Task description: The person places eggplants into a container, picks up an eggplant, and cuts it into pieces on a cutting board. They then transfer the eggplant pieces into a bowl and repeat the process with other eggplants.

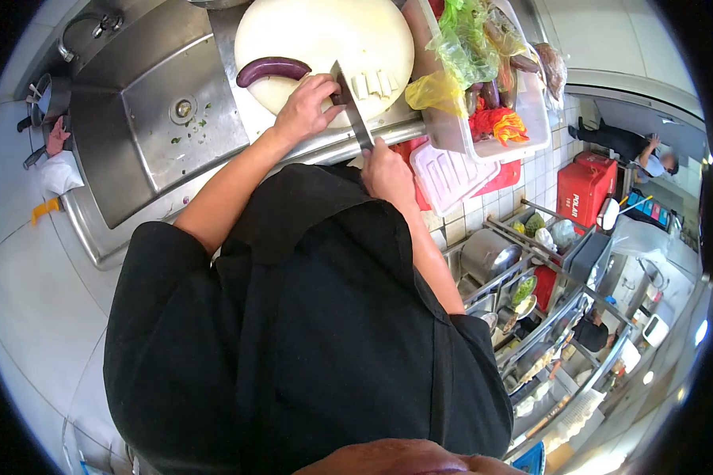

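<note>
My right hand (388,170) is wrapped round the handle of a kitchen knife (355,111), whose wide blade points away over the round white cutting board (325,32). My left hand (305,107) is on the board just left of the blade, fingers curled together against it. Something dark shows at the fingertips, too covered to make out. A whole purple eggplant (273,70) lies on the board beyond my left hand. Several pale cut pieces (375,83) stand in a row right of the blade.
A steel sink (158,162) with green scraps is at left, its tap (87,32) behind. A plastic bin (539,131) of bagged vegetables stands right of the board. Farther right are a red cooler (586,186), metal racks with pots (491,253), and two other people.
</note>
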`<move>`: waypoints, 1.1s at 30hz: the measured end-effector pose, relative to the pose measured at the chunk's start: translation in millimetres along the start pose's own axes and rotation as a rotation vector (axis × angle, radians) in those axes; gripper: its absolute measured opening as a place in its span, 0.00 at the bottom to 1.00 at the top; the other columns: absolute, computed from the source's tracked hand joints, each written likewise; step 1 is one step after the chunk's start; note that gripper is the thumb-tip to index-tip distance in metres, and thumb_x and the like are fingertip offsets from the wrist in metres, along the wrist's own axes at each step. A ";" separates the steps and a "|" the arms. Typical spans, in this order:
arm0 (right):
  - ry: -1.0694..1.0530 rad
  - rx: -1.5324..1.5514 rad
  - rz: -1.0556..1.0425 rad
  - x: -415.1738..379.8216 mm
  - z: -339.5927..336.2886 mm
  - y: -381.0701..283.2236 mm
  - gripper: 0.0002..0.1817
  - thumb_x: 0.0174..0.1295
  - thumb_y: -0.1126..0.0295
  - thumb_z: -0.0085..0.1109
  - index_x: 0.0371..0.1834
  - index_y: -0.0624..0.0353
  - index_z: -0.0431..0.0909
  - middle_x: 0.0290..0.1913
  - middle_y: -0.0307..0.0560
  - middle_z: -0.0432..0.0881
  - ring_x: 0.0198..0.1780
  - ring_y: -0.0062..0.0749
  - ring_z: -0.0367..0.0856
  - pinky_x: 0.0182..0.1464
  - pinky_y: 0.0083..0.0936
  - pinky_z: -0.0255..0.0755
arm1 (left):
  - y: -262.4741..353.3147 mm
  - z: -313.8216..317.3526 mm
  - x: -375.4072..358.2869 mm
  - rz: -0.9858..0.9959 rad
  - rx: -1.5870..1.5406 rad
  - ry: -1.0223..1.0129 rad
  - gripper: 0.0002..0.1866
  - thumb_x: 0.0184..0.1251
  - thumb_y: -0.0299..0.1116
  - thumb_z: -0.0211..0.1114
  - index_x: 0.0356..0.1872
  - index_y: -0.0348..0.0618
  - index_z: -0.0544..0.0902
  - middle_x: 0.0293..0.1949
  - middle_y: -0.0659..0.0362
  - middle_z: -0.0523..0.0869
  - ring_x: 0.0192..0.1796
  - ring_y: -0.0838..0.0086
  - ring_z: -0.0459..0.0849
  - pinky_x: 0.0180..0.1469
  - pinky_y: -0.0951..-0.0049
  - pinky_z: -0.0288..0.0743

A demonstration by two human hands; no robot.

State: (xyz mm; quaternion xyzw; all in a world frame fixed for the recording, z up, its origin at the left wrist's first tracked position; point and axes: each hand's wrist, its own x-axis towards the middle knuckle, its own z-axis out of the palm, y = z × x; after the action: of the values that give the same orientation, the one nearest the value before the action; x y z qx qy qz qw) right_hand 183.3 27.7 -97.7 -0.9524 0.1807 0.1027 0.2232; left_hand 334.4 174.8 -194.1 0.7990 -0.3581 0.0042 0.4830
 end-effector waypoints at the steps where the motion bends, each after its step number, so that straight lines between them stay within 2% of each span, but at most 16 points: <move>1: 0.009 -0.033 -0.003 7.6 8.5 -0.9 0.11 0.75 0.66 0.53 0.44 0.65 0.76 0.31 0.69 0.85 0.38 0.69 0.86 0.44 0.59 0.79 | 0.2 0.3 -1.2 -0.002 0.005 -0.005 0.19 0.58 0.28 0.76 0.50 0.36 0.83 0.49 0.47 0.82 0.56 0.51 0.81 0.60 0.58 0.76; 7: 0.013 -0.002 -0.003 14.9 -6.5 1.5 0.14 0.75 0.63 0.54 0.46 0.65 0.77 0.34 0.71 0.86 0.40 0.71 0.86 0.47 0.61 0.78 | -4.5 -13.2 -18.3 0.024 0.075 -0.022 0.20 0.54 0.31 0.78 0.48 0.42 0.83 0.49 0.51 0.79 0.54 0.52 0.80 0.57 0.57 0.75; 11: -0.002 0.058 0.005 -2.5 -23.2 -6.1 0.14 0.75 0.62 0.55 0.46 0.65 0.76 0.32 0.71 0.85 0.39 0.70 0.85 0.45 0.61 0.77 | -0.8 -25.3 -23.7 0.035 0.076 -0.062 0.19 0.59 0.33 0.75 0.50 0.39 0.83 0.51 0.49 0.80 0.57 0.51 0.80 0.61 0.56 0.74; 20: -0.052 0.020 0.000 -21.8 -19.3 -8.7 0.12 0.75 0.64 0.56 0.42 0.64 0.75 0.31 0.70 0.85 0.37 0.70 0.86 0.44 0.61 0.78 | -2.6 -19.1 -20.6 0.024 0.126 -0.082 0.21 0.59 0.35 0.75 0.52 0.38 0.83 0.52 0.48 0.80 0.58 0.51 0.79 0.63 0.56 0.71; 23: -0.107 0.010 -0.008 -7.5 3.1 0.7 0.13 0.75 0.63 0.55 0.44 0.64 0.76 0.32 0.71 0.85 0.38 0.70 0.86 0.45 0.60 0.79 | -5.2 -17.2 -23.3 0.014 0.128 -0.088 0.21 0.59 0.34 0.75 0.53 0.38 0.84 0.52 0.48 0.80 0.58 0.51 0.79 0.63 0.56 0.71; 30: -0.014 0.034 0.023 -5.8 -22.8 -7.8 0.14 0.75 0.61 0.55 0.44 0.64 0.76 0.32 0.72 0.84 0.40 0.70 0.86 0.44 0.61 0.78 | 10.4 -17.3 -14.2 -0.048 0.119 -0.077 0.25 0.56 0.38 0.78 0.53 0.39 0.83 0.56 0.49 0.79 0.62 0.51 0.77 0.65 0.54 0.69; 33: 0.010 0.002 0.050 -7.9 -30.1 1.9 0.13 0.76 0.61 0.55 0.43 0.63 0.75 0.30 0.71 0.84 0.38 0.71 0.85 0.42 0.62 0.77 | 6.1 -3.7 -2.6 0.022 0.142 -0.032 0.25 0.55 0.40 0.78 0.53 0.41 0.83 0.58 0.48 0.79 0.63 0.51 0.77 0.67 0.52 0.68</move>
State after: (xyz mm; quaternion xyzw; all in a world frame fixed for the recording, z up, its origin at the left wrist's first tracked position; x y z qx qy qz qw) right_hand 178.8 14.6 -69.7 -0.9479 0.2057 0.1031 0.2204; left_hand 330.2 177.4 -188.3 0.8271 -0.3734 0.0220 0.4194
